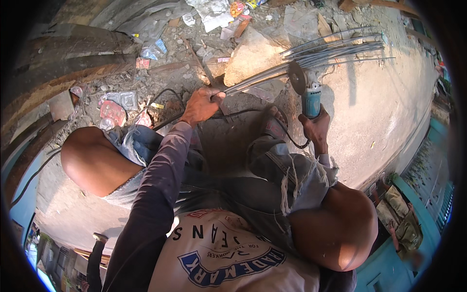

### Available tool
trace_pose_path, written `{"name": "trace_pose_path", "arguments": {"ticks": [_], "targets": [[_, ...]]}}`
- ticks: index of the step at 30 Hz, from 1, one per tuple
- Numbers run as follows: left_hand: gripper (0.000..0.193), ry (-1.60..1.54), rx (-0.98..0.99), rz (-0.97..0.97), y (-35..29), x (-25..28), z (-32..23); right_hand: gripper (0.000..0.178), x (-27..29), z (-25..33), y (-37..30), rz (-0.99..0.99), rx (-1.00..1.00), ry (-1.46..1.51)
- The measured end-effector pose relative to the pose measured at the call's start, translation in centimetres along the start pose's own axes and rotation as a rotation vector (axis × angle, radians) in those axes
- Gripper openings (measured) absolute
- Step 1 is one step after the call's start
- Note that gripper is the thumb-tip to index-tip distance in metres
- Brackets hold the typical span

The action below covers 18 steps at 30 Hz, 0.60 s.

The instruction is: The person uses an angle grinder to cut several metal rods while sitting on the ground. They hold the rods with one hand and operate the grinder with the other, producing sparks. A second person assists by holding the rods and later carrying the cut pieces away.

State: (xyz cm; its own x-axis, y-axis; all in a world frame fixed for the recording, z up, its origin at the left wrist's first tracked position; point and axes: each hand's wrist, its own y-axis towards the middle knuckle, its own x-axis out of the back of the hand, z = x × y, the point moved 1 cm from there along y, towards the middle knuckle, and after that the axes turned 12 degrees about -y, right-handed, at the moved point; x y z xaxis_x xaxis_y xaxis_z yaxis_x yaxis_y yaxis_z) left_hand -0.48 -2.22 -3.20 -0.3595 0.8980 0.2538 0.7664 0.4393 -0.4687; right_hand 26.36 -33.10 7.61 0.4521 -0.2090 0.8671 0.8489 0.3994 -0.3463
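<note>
My left hand (pixel 201 104) is closed round the near ends of a bundle of thin metal rods (pixel 331 52). The rods slant away to the right and fan out a little at their far ends. In my right hand (pixel 317 127) is a teal angle grinder (pixel 312 100), gripped by its body. Its dark cutting disc (pixel 297 78) stands against or just beside the rods; I cannot tell whether it touches them. A black power cord (pixel 296 145) loops from the grinder's lower end toward my left.
A pale stone slab (pixel 253 56) lies beneath the rods. Litter, including a clear plastic tray (pixel 128 100) and a white sheet (pixel 212 13), covers the dirt ahead. Wooden beams (pixel 73 46) line the left. Another person (pixel 408 233) is at the right edge.
</note>
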Motion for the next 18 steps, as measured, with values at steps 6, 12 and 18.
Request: {"name": "trace_pose_path", "arguments": {"ticks": [6,12,18], "targets": [[0.041,-0.012,0.079,0.026,0.0,0.5,-1.1,0.049,0.1,0.0,0.0,0.012,-0.02,-0.029],[0.041,0.03,0.03,0.031,0.7,0.7,-0.9,0.049,-0.2,-0.2,0.5,-0.001,-0.011,-0.019],[0.039,-0.017,0.08,0.047,0.4,1.0,-1.8,0.049,0.0,1.0,0.6,0.007,-0.024,-0.019]]}}
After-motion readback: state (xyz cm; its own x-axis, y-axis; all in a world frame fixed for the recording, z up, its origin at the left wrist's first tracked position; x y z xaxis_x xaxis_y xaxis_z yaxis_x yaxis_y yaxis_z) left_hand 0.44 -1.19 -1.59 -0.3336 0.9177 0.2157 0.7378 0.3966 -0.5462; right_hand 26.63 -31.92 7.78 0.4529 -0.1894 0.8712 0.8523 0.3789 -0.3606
